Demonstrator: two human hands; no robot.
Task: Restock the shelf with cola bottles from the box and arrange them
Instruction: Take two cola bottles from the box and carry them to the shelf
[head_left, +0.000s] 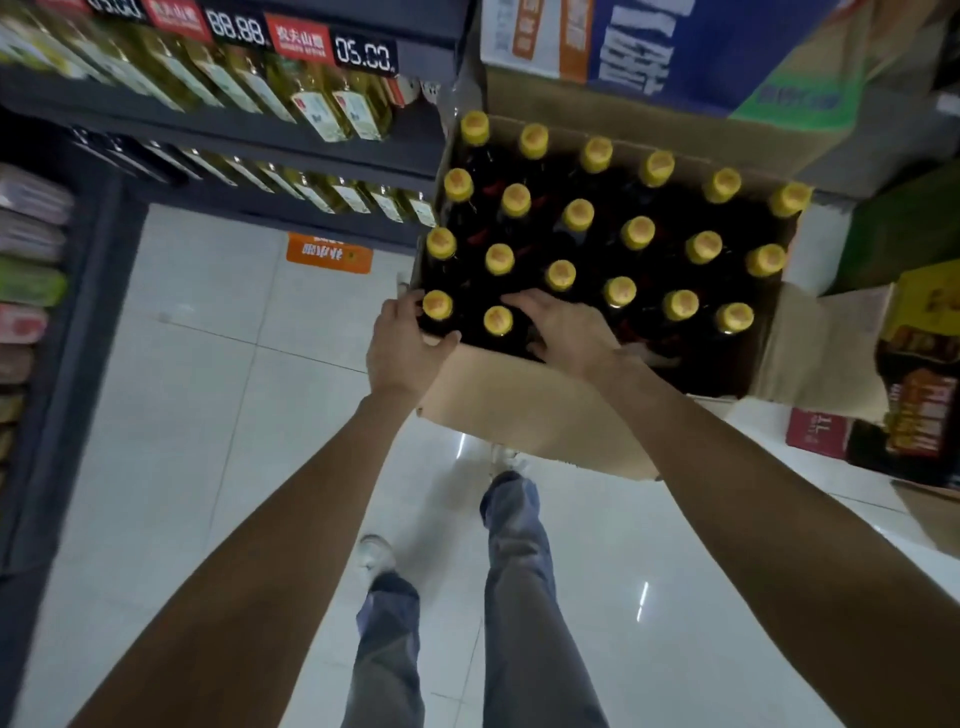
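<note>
Pale floor tiles lie beneath the box; left hand grips its corner, right hand fingers spread over cola bottles.

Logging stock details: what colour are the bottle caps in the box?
Yellow caps, seen in the head view.
</note>
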